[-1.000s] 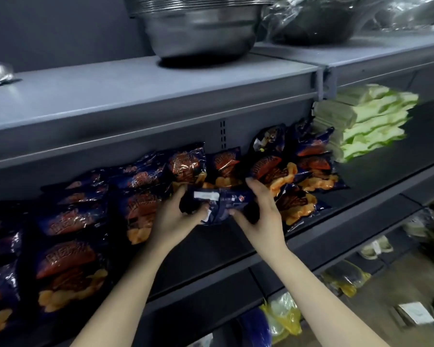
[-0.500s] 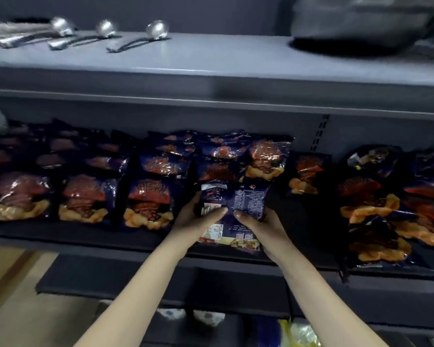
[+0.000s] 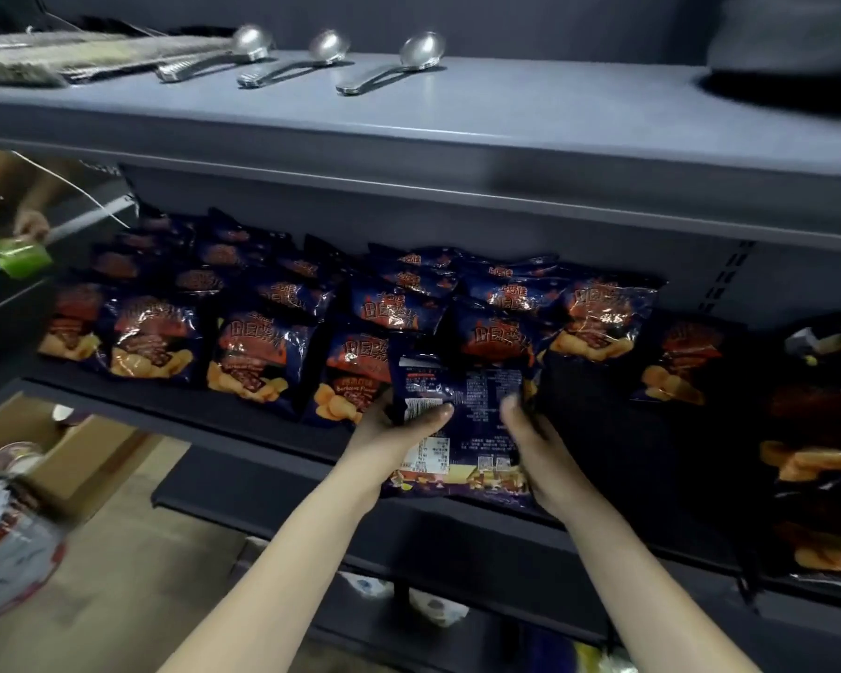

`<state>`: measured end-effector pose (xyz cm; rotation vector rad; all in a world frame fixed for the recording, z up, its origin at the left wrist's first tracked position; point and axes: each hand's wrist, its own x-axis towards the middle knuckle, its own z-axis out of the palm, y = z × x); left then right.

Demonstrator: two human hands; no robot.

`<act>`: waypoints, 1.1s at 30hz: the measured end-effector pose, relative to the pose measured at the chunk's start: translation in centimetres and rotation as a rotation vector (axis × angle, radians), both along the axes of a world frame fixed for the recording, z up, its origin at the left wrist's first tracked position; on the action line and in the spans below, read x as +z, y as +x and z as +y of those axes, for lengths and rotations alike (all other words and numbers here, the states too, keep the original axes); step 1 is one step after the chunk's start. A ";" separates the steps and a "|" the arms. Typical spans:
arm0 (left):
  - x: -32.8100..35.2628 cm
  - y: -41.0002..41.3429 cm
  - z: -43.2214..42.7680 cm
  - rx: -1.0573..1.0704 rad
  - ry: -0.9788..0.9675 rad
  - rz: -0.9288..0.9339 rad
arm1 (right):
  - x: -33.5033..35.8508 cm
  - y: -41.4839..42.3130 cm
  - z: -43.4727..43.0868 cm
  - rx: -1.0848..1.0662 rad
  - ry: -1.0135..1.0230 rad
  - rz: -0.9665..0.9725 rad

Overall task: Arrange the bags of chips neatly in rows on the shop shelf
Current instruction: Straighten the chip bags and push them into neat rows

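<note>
A dark blue chip bag (image 3: pixel 467 420) is held upright with its printed back toward me, just in front of the dark shelf (image 3: pixel 244 420). My left hand (image 3: pixel 394 437) grips its left edge, thumb across the barcode. My right hand (image 3: pixel 535 449) grips its right edge. Behind it, rows of matching chip bags (image 3: pixel 258 354) lean in overlapping lines across the shelf. More chip bags (image 3: pixel 821 459) lie loosely heaped at the far right. A bare dark patch of shelf lies right of the held bag.
The grey upper shelf (image 3: pixel 457 133) carries three metal ladles (image 3: pixel 389 65) and flat packs at the left. Another person's hands (image 3: pixel 25 225) hold a green item (image 3: pixel 20 257) at the far left. A cardboard box (image 3: pixel 69 454) and a can (image 3: pixel 11 541) sit lower left.
The view swung left along the shelf. The bag turned from sideways to upright with its back facing me, and both hands carried it left and lower toward the shelf's front.
</note>
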<state>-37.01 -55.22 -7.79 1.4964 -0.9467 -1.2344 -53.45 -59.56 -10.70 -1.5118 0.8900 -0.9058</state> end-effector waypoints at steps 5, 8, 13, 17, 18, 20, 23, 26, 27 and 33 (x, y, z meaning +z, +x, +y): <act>0.6 1.2 -1.3 -0.079 0.149 -0.078 | 0.7 -3.2 -1.5 -0.124 -0.231 0.105; 0.6 1.1 -1.6 -0.129 0.148 -0.084 | 0.8 -4.9 -2.0 -0.140 -0.508 0.397; -0.6 0.6 -2.1 -0.262 0.234 -0.170 | -1.3 -4.0 -0.6 -0.040 -0.722 0.467; -0.2 0.7 -2.9 -0.338 0.258 0.116 | -1.9 -4.1 0.0 -0.218 -0.542 0.339; -0.2 0.7 -3.3 -0.360 0.242 0.205 | -1.4 -4.2 0.1 -0.287 -0.446 0.252; -0.4 0.7 -4.3 -0.311 0.182 0.273 | -0.6 -4.5 0.1 -0.417 -0.274 0.079; -1.0 0.6 -5.0 -0.311 -0.004 0.226 | 0.2 -5.0 -0.1 -0.524 -0.060 -0.031; -0.8 -0.2 -4.2 -0.462 -0.079 0.086 | 0.2 -4.4 0.5 -0.462 0.044 0.015; -1.3 -0.5 -4.0 -0.465 -0.099 0.004 | -0.1 -3.9 0.8 -0.422 0.051 0.049; -5.1 -1.2 -4.1 -0.315 -0.226 -0.298 | -2.8 -1.7 0.6 -0.637 -0.012 0.143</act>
